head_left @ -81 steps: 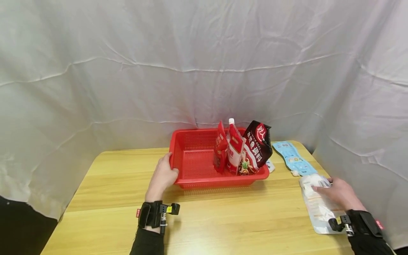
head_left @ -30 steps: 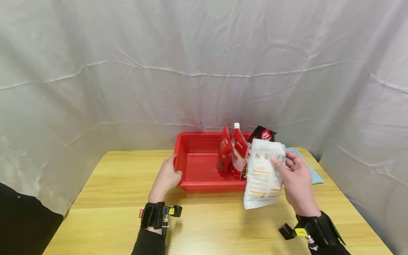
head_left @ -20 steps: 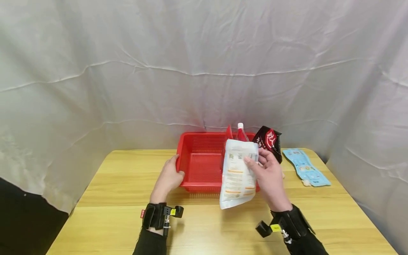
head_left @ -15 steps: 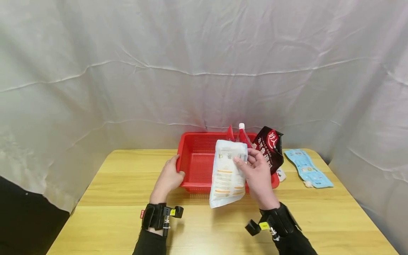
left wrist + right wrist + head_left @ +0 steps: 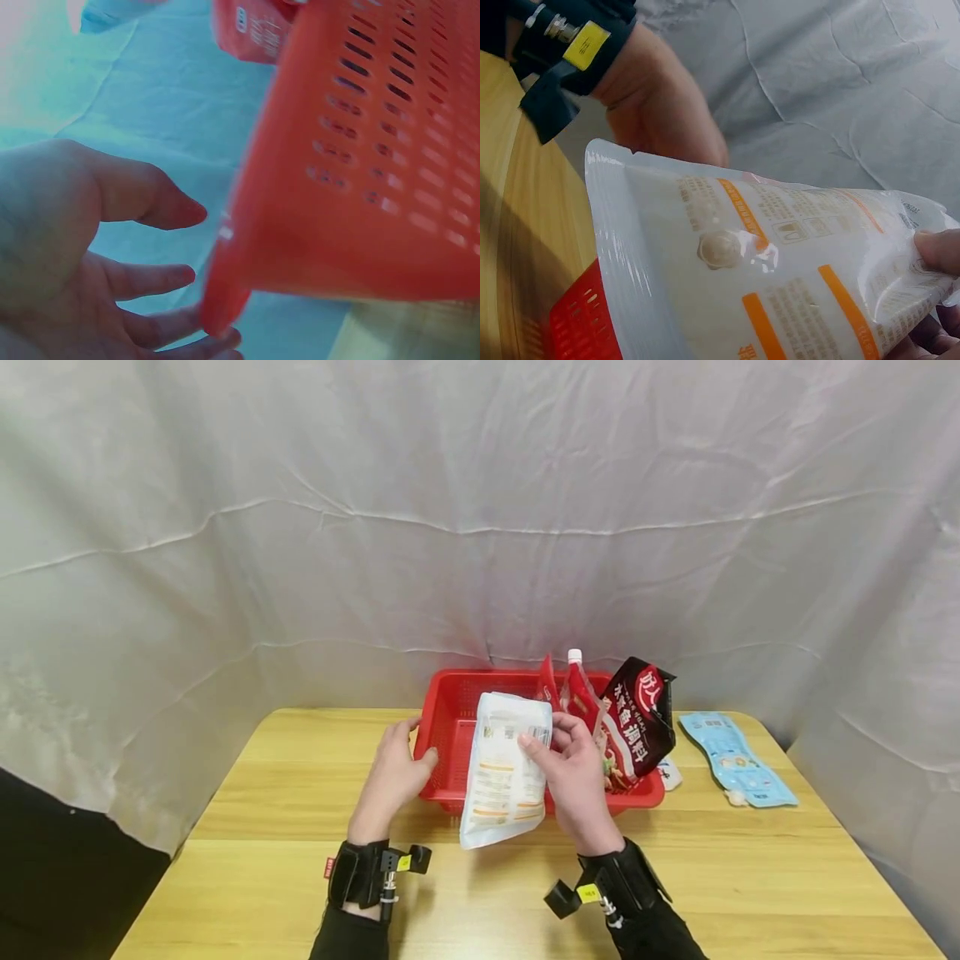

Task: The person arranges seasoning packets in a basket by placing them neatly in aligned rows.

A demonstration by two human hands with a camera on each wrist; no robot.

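My right hand pinches a white plastic pouch printed with orange stripes, thumb on the near face. It hangs tilted before the red plastic basket, covering part of it; the right wrist view shows the pouch's printed face up close. At the basket's left end is my left hand. In the left wrist view its thumb and fingers are spread and mostly straight around the rim, the thumb apart from it; fingertip contact I cannot tell. Inside the basket's right half stand a red packet, a white-capped red pouch and a black seasoning bag.
A light-blue spouted pouch lies on the wooden table to the right. A small white packet shows beside the basket's right end. Grey cloth hangs behind and around the table.
My right hand has lifted the white pouch from the table's right side and carried it left to the basket's front. The left hand has stayed at the basket's left end, its fingers now spread wider.
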